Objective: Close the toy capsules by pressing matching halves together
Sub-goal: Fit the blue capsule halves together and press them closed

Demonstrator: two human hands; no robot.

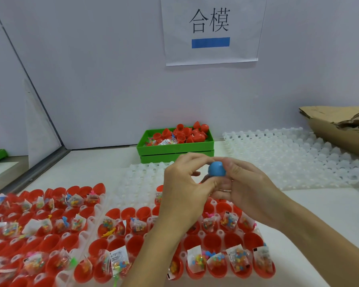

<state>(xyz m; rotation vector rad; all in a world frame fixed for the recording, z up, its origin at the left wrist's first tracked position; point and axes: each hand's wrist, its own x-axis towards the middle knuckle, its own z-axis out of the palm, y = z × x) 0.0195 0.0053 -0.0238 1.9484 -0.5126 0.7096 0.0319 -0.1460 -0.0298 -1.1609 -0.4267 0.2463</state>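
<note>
Above the near trays, a blue capsule half [217,169] is held up between both hands. It is gripped by the curled fingers of the right hand [245,183] from the right side, and the thumb and fingertips of the left hand [182,183] are closed on it from the left. What lies under the blue half is hidden by the fingers, so whether a lower half is joined to it cannot be told.

Below the hands, white trays [95,212] are seen packed with open red capsule halves [97,248], many of them loaded with small clear packets of coloured toys [116,259]. One red half with a packet in it [159,193] is seen standing just left of the left hand.

Farther back, against the wall, a green bin [174,149] is seen, heaped with loose red halves and a few packets. Clear, unfilled trays [288,154] are spread behind the hands and off to the right, with torn cardboard [340,125] lying at their far right edge. A paper sign [211,30] with printed characters and a blue bar is fixed on the wall.
</note>
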